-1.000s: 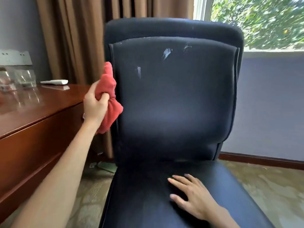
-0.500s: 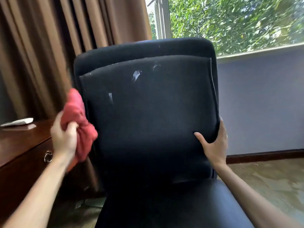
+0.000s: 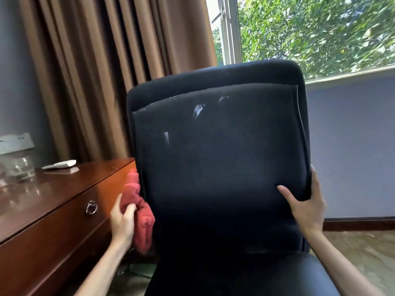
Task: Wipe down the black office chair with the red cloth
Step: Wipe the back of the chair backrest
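The black office chair (image 3: 220, 167) faces me and fills the middle of the head view, with a few whitish scuff marks high on its backrest. My left hand (image 3: 123, 223) is closed on the bunched red cloth (image 3: 139, 212), which presses against the backrest's lower left edge. My right hand (image 3: 305, 208) grips the backrest's lower right edge, thumb on the front and fingers wrapped behind. The seat shows only partly at the bottom.
A wooden desk (image 3: 42, 210) with a ring drawer pull (image 3: 92, 207) stands close on the left, carrying a white remote (image 3: 59, 164) and glassware (image 3: 19, 167). Brown curtains (image 3: 106, 71) hang behind. A window (image 3: 310, 30) and grey wall lie to the right.
My right hand left the seat and took hold of the backrest's right edge. My left hand slid the red cloth down the backrest's left edge. The view tilted up.
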`<state>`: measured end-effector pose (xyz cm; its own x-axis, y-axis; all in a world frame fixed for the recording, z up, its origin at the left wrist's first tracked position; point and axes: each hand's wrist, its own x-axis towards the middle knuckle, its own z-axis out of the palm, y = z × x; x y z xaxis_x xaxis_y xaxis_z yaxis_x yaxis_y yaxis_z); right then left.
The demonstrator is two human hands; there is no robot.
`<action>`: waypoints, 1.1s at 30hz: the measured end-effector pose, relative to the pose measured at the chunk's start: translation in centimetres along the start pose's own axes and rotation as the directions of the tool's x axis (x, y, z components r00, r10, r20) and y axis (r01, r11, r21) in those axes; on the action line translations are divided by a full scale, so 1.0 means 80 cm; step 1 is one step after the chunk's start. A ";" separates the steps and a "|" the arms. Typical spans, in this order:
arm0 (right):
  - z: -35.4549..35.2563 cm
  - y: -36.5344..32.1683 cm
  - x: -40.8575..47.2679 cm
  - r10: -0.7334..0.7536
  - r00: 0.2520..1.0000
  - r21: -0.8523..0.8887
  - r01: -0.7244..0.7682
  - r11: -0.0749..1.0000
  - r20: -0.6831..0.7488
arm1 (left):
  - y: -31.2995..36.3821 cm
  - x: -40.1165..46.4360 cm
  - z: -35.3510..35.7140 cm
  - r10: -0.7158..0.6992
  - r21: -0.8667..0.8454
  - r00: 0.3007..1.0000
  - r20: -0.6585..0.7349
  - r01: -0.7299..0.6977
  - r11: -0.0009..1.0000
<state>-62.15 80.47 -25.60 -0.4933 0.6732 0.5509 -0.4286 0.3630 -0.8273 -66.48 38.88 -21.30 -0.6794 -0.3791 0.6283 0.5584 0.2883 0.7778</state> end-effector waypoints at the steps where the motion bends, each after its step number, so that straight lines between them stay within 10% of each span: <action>1: 0.001 -0.001 -0.001 0.000 1.000 0.010 0.000 1.000 0.012 | 0.006 0.007 -0.002 0.003 0.009 1.000 -0.001 -0.003 1.000; 8: 0.014 -0.001 0.001 -0.018 0.997 0.056 0.014 0.998 0.069 | 0.159 0.126 0.049 0.448 0.227 0.893 -0.035 -0.429 0.874; 13: 0.019 -0.002 0.024 -0.030 0.991 0.024 0.027 0.999 0.127 | 0.169 0.117 0.118 0.637 0.651 0.673 0.376 -0.681 0.334; 18: 0.025 -0.013 0.029 -0.005 1.000 0.009 0.005 1.000 0.029 | 0.085 -0.017 0.122 0.498 0.091 -0.018 0.867 -0.977 -0.195; 21: 0.024 -0.012 0.032 0.017 0.999 0.050 -0.019 0.999 0.037 | 0.130 0.070 0.124 0.625 0.345 0.188 0.758 -0.928 -0.139; 26: 0.029 -0.005 0.034 0.047 0.999 0.090 -0.049 0.995 0.018 | 0.251 0.199 0.154 0.559 0.709 0.802 0.211 -0.519 0.477; 29: 0.029 0.001 0.039 0.045 0.999 0.114 -0.045 0.992 0.005 | 0.233 0.147 0.190 0.646 0.676 0.665 0.373 -0.672 0.301; 33: 0.030 0.004 0.038 0.037 0.999 0.130 -0.036 0.991 -0.006 | 0.170 0.069 0.191 0.676 0.299 0.156 0.720 -0.949 -0.099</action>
<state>-65.63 81.13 -23.93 -0.5041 0.6902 0.5191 -0.5055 0.2516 -0.8253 -69.93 54.18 -7.03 -0.0711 0.7688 0.6356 0.4475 0.5940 -0.6685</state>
